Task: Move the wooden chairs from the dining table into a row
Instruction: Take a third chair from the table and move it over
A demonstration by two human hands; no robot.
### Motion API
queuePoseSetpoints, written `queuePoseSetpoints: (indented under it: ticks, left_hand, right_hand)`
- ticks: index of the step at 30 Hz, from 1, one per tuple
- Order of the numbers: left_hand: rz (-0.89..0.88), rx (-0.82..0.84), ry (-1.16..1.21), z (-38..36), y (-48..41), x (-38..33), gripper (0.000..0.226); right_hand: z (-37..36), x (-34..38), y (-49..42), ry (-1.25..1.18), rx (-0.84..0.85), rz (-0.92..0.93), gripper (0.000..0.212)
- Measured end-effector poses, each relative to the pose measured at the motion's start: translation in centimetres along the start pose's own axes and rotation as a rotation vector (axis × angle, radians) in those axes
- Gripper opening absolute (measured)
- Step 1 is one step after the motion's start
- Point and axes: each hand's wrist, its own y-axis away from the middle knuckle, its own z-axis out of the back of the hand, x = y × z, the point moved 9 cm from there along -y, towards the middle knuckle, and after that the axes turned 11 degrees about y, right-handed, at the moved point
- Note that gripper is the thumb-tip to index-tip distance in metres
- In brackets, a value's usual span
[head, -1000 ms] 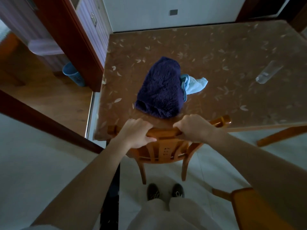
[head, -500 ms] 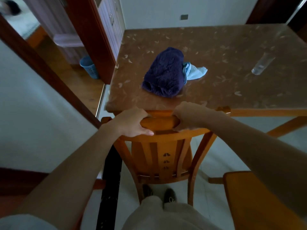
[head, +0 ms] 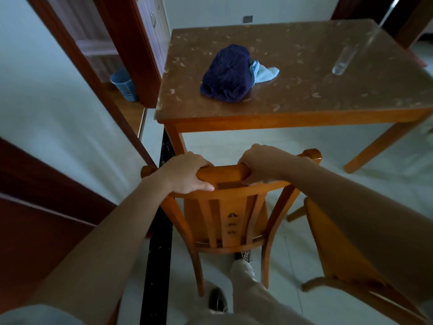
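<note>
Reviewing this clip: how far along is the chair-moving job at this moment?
Done: the held chair stands clear of the table, floor showing between them. In hand: left hand and right hand both grip its top rail. Left: probably lining it up with the second chair at lower right; no finished row shows yet.

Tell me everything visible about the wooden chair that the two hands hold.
The wooden chair is glossy orange-brown wood, seen from behind. Its back has a curved top rail, vertical slats and a middle splat with three small carved marks; two rear legs show below. The left hand and right hand grip the top rail. It is apart from the dining table, a second chair at its right. Whether its legs touch the floor is unclear.
</note>
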Motion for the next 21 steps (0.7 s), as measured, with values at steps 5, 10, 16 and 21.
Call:
queuePoseSetpoints:
  ticks: [5,10,16,21]
  left_hand:
    - [-0.015,0.041,-0.017,-4.8,6.0,-1.1,0.064]
    - [-0.032,0.007,-0.065,-8.5,10.9,-1.5,0.059]
    - [-0.039,-0.033,-0.079,-14.2,17.3,-2.5,0.056]
    - [-0.060,-0.083,-0.074,-20.4,23.0,-4.0,0.042]
  right_hand:
    - [-3.7,5.0,5.1,0.024,0.023,-0.037,0.012]
    - [-6.7,9.1,9.1,0.063,-0.015,-0.041,0.033]
    - [-10.8,14.2,14.5,0.090,-0.055,-0.031,0.039]
    - [-15.5,18.6,20.3,0.107,-0.068,-0.046,0.019]
